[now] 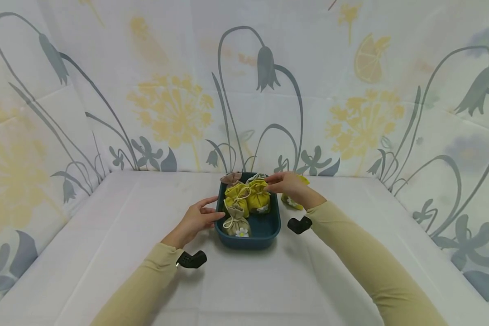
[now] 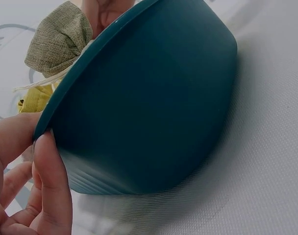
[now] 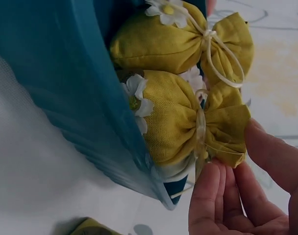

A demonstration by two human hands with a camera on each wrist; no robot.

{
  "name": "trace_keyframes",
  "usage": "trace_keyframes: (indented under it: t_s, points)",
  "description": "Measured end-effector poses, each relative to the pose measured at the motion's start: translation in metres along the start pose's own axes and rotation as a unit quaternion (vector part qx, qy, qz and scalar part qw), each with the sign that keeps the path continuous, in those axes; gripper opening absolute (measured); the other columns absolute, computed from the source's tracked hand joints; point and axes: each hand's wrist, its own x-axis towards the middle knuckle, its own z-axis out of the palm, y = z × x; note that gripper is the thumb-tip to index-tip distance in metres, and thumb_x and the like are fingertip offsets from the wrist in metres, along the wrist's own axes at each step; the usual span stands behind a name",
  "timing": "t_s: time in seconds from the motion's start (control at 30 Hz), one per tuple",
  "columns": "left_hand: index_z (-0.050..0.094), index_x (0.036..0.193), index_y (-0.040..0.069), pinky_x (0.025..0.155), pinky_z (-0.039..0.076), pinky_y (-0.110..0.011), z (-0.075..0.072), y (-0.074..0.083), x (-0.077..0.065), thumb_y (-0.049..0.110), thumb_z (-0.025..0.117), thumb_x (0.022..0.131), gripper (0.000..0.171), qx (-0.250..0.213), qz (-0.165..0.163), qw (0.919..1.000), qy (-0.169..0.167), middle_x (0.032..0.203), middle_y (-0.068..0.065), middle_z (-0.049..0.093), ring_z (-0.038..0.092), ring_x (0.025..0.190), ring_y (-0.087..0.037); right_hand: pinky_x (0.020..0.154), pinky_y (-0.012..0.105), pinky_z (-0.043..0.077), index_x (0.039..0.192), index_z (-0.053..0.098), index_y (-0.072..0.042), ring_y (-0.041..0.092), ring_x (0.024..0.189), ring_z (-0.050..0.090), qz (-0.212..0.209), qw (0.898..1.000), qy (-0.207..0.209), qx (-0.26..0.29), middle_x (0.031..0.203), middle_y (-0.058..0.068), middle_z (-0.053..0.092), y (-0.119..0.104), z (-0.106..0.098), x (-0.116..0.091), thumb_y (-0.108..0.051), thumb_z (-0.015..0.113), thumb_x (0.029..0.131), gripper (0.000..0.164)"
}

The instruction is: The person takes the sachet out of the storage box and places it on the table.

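A dark blue plastic bin [image 1: 247, 243] stands on the white-covered table with several small drawstring pouches in it. My left hand [image 1: 195, 219] pinches the bin's left rim between thumb and fingers. With thumb and fingertips, my right hand [image 1: 292, 186] pinches the ruffled top of a yellow pouch [image 3: 171, 117] bearing a white flower, at the bin's right side. Beside that pouch lies another yellow pouch [image 3: 159, 44] tied with a cream cord. A beige pouch [image 1: 235, 221] with a white flower sits nearest the front. Behind are a pinkish pouch [image 1: 231, 178] and a pale pouch [image 1: 257, 177], partly hidden.
Another yellow pouch [image 1: 292, 202] lies outside the bin, to its right, partly behind my right hand. A white cloth printed with flowers [image 1: 268, 68] hangs behind the table. Black wrist cameras [image 1: 192, 259] sit below both wrists.
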Motion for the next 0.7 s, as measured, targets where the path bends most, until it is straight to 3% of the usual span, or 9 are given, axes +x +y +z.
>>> trace_keyframes:
  t_s: [0.23,0.47,0.7]
  points:
    - [0.039,0.142,0.008,0.064,0.05,-0.024,0.003,0.018,-0.018,0.008,0.067,0.086,0.063,0.001,-0.002,1.0,-0.009,0.099,-0.01,0.052,0.053,0.071,-0.013,0.096,0.042,0.039,0.126,0.055,0.002,0.028,0.107,0.055,0.012,0.999,-0.017,-0.029,0.118,0.015,0.057,-0.006,0.006,0.005,-0.012,0.068,0.086,0.045]
    - [0.039,0.141,0.008,0.064,0.049,-0.024,0.003,0.018,-0.018,0.008,0.067,0.086,0.062,0.001,-0.002,1.0,-0.006,0.099,-0.01,0.052,0.052,0.07,-0.013,0.089,0.036,0.045,0.12,0.06,0.0,0.025,0.1,0.057,0.032,0.999,-0.007,-0.006,0.113,0.013,0.059,-0.01,0.009,0.014,-0.01,0.068,0.085,0.038]
    - [0.04,0.141,0.008,0.065,0.049,-0.024,0.004,0.019,-0.019,0.008,0.068,0.086,0.062,0.003,-0.004,1.0,-0.005,0.1,-0.011,0.051,0.053,0.072,-0.013,0.087,0.038,0.047,0.11,0.064,0.003,0.023,0.092,0.06,0.046,0.999,0.008,0.02,0.106,0.014,0.062,-0.01,0.01,0.018,-0.01,0.066,0.087,0.027]
